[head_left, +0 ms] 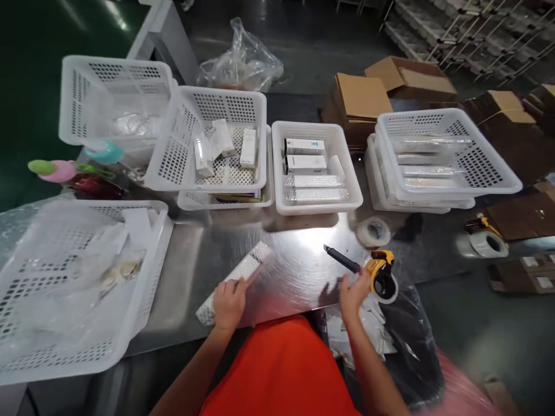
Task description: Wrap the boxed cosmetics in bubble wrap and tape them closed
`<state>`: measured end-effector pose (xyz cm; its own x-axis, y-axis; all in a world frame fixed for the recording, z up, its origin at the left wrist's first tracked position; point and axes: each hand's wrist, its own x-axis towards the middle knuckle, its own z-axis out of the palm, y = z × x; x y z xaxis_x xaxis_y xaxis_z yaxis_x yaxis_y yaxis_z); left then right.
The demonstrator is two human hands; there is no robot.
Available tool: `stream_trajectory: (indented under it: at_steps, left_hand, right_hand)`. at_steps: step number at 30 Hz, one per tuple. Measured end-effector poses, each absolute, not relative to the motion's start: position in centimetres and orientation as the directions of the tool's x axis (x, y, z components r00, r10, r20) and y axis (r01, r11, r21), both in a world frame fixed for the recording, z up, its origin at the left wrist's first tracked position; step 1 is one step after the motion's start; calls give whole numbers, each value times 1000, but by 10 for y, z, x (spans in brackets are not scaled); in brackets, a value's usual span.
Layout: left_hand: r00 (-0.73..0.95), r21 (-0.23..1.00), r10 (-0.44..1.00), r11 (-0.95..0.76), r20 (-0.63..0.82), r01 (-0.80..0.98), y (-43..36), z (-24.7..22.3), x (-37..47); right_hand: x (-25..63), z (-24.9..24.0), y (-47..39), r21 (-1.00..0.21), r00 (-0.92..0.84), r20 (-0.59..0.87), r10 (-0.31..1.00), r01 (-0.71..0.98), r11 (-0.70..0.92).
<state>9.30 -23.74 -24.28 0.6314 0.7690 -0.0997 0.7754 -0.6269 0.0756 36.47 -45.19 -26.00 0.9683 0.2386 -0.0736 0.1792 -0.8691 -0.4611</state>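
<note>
In the lower centre of the frame, a bubble-wrapped box (251,263) lay slantwise on the metal bench (186,260), its near end at the bench's front edge. The left hand (229,303) was clamped on that box, gripping it across the nearer half with the fingers bent over its top. Right of centre, the right hand (354,292) had its thumb and fingers apart, with the fingertips right at a yellow and black tape dispenser (379,263); whether they touched it could not be told. A black-handled cutter (342,257) lay on the bench just above that hand, its blade pointing to the upper left, and a roll of tape (363,234) lay flat beyond the dispenser. Below the right hand, crumpled white scraps (359,329) filled part of a dark, plastic-lined container. Across the middle of the frame stood a white bin (312,211) with two printed cartons and two bubble-wrapped ones. To its left, a perforated basket (203,186) held several small white boxes, and at the right a stacked basket (459,192) held a row of wrapped packages. A wide basket (119,341) at the lower left contained clear plastic bags, and open cardboard boxes (364,95) stood at the upper right.
</note>
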Motion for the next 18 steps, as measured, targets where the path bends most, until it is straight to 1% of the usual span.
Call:
stream_trajectory:
  at_steps: [1, 2, 3, 4, 5, 6, 8, 11, 12, 13, 14, 16, 17, 18]
  left_hand:
    - [625, 66, 775, -621, -91, 781, -245, -245, 94]
    - [616, 50, 783, -614, -84, 787, -251, -246, 95]
    - [612, 36, 786, -612, -81, 790, -255, -246, 96]
    - [617, 27, 782, -618, -83, 786, -257, -245, 96]
    - [630, 22, 772, -631, -86, 776, -258, -244, 96]
    - [646, 18, 759, -647, -87, 762, -258, -243, 95]
    - [657, 0, 751, -659, -69, 752, -258, -241, 94]
    - [651, -33, 759, -651, 4, 758, -260, -244, 91]
    - [658, -27, 752, -658, 33, 753, -261, -247, 90]
    - [667, -7, 743, -668, 61, 744, -261, -249, 89]
    - [677, 29, 731, -681, 87, 732, -260, -252, 87]
    - [687, 122, 716, -698, 125, 706, -258, -256, 83]
    - [690, 163, 711, -703, 134, 692, -257, -258, 81]
    - [692, 193, 708, -705, 137, 683, -255, -259, 79]
  right_hand:
    - [385, -260, -473, -345, 992, -24, 126, 110, -932]
    - [402, -261, -489, -237, 998, -41, 50, 38, -971]
    - [415, -262, -501, -142, 995, -99, 14, 0, -990]
    - [424, -264, -507, -75, 986, -166, 8, -5, -997]
    - [430, -266, -510, -35, 973, -230, 22, 14, -999]
    - [433, -268, -510, -18, 960, -276, 45, 42, -999]
    - [432, -268, -511, -21, 947, -314, 75, 72, -997]
    - [419, -258, -524, -37, 918, -393, 45, 33, -999]
    - [411, -252, -531, -85, 906, -421, 55, 21, -996]
    - [401, -244, -538, -178, 893, -443, 84, 5, -984]
    - [388, -235, -542, -305, 877, -462, 134, -16, -952]
    - [357, -217, -535, -585, 833, -486, 266, -83, -807]
    - [340, -208, -522, -679, 800, -499, 335, -120, -724]
    - [322, -200, -503, -732, 762, -511, 398, -143, -666]
